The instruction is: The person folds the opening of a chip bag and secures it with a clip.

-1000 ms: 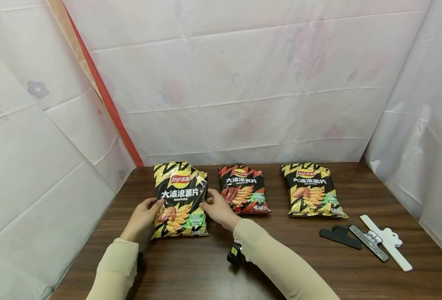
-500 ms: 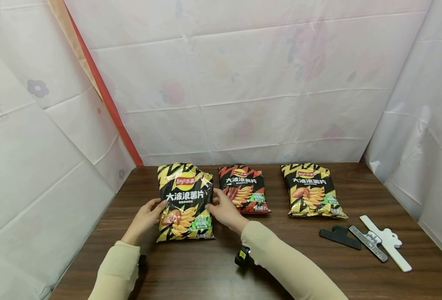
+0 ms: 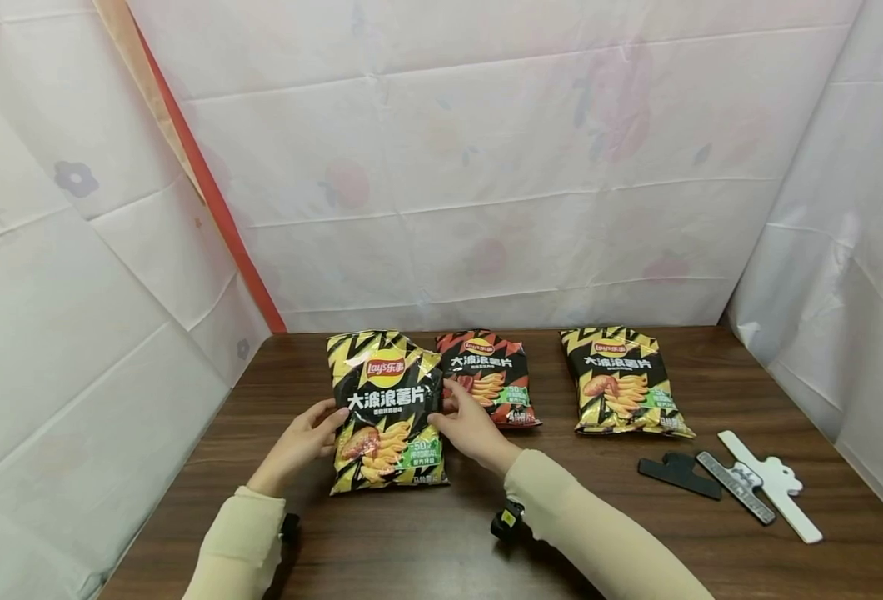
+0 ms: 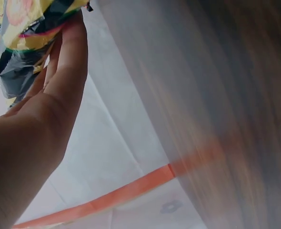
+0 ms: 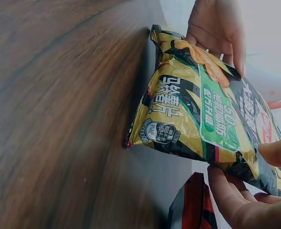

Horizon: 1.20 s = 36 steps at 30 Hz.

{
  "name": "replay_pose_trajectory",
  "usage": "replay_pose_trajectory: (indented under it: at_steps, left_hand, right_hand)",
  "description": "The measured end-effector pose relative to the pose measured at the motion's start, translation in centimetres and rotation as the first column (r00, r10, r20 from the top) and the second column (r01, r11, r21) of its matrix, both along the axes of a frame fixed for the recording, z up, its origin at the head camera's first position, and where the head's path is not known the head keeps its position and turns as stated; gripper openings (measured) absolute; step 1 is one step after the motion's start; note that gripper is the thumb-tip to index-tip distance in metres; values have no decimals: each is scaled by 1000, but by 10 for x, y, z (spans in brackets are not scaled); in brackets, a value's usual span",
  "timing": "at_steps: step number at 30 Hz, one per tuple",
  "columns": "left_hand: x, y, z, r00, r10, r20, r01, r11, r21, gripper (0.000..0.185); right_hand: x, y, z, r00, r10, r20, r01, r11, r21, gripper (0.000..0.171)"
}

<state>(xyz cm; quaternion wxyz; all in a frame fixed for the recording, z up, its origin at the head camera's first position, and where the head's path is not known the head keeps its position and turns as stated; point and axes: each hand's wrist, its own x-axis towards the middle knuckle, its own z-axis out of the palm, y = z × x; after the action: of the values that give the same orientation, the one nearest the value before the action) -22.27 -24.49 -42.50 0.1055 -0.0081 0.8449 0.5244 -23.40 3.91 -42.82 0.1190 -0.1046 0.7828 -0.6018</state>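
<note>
So yeah, the yellow-and-black chip bag (image 3: 389, 396) is being pinched by its sides, one edge by the left hand (image 3: 299, 442), the other by the right hand (image 3: 481, 432), over the wooden table (image 3: 411, 554). The red bag (image 3: 497, 367), just beside it, is partly covered from the head view.

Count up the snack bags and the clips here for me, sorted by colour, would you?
Yellow and black: 2 (held bag, unheld bag)
Red and black: 1 (red bag)
Black: 1 (black clip)
Grey: 1 (grey clip)
White: 1 (white clip)
Total: 6 (3 bags, 3 clips)
</note>
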Motion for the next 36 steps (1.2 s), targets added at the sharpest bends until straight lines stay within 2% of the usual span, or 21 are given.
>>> replay_pose_trajectory:
  at_steps: [6, 22, 36]
  left_hand:
    - [1, 5, 1, 999, -37, 3, 37, 999, 12, 79]
    - [5, 25, 2, 996, -84, -26, 85, 996, 34, 71]
    - [7, 47, 2, 996, -87, -32, 89, 994, 58, 69]
  right_hand:
    - [3, 11, -1, 1000, 7, 0, -7, 1000, -23, 70]
    - [12, 36, -2, 1000, 0, -4, 0, 999, -53, 67]
    - [17, 57, -7, 997, -74, -29, 73, 997, -24, 66]
